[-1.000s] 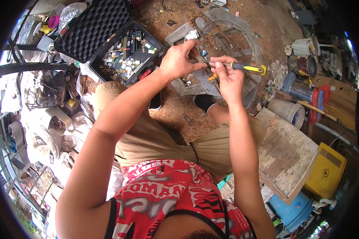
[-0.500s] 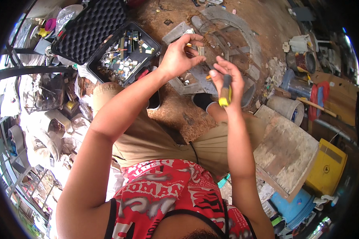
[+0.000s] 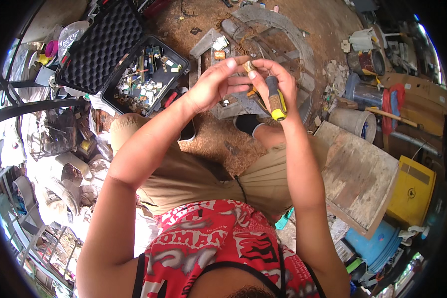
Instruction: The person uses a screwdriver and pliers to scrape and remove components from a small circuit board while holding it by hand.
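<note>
Two hands (image 3: 209,88), one black-and-yellow-handled screwdriver (image 3: 273,88), one small tan piece (image 3: 249,66), one black foam-lined case (image 3: 103,49) far left, one rectangular wooden board (image 3: 358,171) near right.

Cluttered workshop (screwdriver (image 3: 273,92), parts case (image 3: 104,49))

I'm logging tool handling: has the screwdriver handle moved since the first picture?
Yes: judged against the open case, the screwdriver handle has shifted left and downward in view, swinging from pointing right to pointing down.
</note>
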A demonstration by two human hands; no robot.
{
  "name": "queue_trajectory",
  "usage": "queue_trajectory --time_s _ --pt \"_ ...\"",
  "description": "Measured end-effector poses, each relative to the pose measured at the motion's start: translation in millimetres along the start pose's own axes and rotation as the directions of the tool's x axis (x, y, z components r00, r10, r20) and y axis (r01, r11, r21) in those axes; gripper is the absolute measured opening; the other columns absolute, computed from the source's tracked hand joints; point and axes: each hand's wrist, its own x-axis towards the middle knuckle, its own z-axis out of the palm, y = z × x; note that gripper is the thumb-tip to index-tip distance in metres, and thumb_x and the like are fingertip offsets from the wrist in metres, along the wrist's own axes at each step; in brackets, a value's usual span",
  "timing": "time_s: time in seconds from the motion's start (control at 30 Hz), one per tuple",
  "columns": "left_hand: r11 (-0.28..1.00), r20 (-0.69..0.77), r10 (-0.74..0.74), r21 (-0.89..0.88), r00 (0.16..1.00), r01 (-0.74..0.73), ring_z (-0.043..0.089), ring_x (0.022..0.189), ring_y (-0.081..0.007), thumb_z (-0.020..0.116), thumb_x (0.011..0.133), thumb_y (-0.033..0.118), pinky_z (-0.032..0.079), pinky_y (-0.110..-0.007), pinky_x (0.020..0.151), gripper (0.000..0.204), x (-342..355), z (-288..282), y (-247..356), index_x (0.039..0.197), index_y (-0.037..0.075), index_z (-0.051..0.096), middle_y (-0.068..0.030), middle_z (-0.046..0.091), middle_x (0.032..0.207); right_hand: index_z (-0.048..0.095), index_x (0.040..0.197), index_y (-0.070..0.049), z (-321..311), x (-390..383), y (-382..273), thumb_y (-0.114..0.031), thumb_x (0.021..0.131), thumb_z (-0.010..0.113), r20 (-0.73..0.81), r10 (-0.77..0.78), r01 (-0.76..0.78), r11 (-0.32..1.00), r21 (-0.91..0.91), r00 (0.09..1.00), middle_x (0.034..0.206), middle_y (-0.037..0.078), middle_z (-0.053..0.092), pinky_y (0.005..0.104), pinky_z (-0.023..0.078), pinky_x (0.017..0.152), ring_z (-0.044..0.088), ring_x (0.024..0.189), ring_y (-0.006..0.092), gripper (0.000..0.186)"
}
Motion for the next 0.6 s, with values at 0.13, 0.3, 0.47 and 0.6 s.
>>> queue_trajectory --time_s 0.13,0.3,0.47,0.6 --pt "0.995 -0.04 -0.078 -0.064 0.996 0.075 0.064 0.104 -0.0211 0.044 0.102 0.038 0.049 -0.035 0.099 0.054 2 6 5 0.144 0.004 0.034 -0.0142 0.062 0.121 0.068 0.105 -0.009 1 6 -8 -0.021 0.079 0.075 0.027 -0.2 0.2 0.946 -0.255 0.979 0.095 0.011 0.065 0.0346 0.05 0.083 0.062 0.092 0.0243 0.03" --pt "0.992 -0.122 -0.023 -0.125 0.992 0.008 0.065 0.104 -0.0204 0.048 0.102 0.032 0.053 -0.033 0.094 0.047 0 5 4 0.14 0.005 0.04 -0.0144 0.063 0.118 0.067 0.11 -0.008 10 4 -7 -0.011 0.077 0.075 0.006 -0.27 0.264 0.936 -0.231 0.963 0.104 0.011 0.067 0.0351 0.05 0.088 0.063 0.1 0.0263 0.034" --pt "0.959 -0.183 -0.003 -0.281 0.983 -0.049 0.064 0.108 -0.0221 0.047 0.102 0.031 0.055 -0.033 0.094 0.043 2 0 15 0.134 0.002 0.044 -0.0169 0.062 0.119 0.056 0.125 0.002 -5 -9 -14 0.014 0.078 0.047 0.004 -0.222 0.221 0.97 0.101 0.975 0.122 0.014 0.063 0.0333 0.048 0.098 0.061 0.113 0.0225 0.049" --pt "0.93 -0.268 -0.012 -0.357 0.963 -0.088 0.063 0.111 -0.0219 0.047 0.102 0.031 0.056 -0.033 0.093 0.038 8 -1 22 0.124 0.0 0.049 -0.0185 0.06 0.122 0.051 0.125 0.005 -13 -33 -24 0.003 0.092 0.043 0.107 -0.038 -0.029 0.83 0.556 0.994 0.111 0.012 0.063 0.032 0.051 0.09 0.063 0.101 0.0199 0.035"
